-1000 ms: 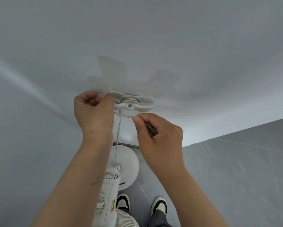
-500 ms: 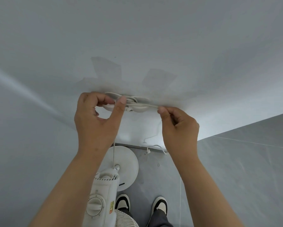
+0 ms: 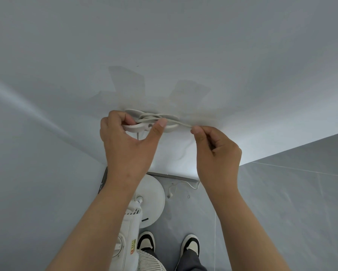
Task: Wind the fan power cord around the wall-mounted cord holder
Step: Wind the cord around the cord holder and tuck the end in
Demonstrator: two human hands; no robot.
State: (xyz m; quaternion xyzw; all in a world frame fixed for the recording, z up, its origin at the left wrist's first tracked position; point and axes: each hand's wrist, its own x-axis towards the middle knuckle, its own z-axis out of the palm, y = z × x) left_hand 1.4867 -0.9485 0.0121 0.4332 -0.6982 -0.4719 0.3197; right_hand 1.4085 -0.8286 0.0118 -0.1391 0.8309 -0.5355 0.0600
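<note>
Wall (image 3: 242, 55) pale grey above tiled floor (image 3: 281, 202); right hand (image 3: 217, 151) grip pinches cord (image 3: 183, 125), left hand (image 3: 127, 141) clasps holder (image 3: 142, 129)

One head cam only, wide-angle, no 2nd view to overlap. Looks fwd and steeply down along the wall (image 3: 164, 36), close in on both hands. Cord holder (image 3: 150, 127) sits right at the fingers (image 3: 160, 124); fan (image 3: 131, 231), shoes (image 3: 190, 244) and floor (image 3: 281, 212) lie far below them.
</note>
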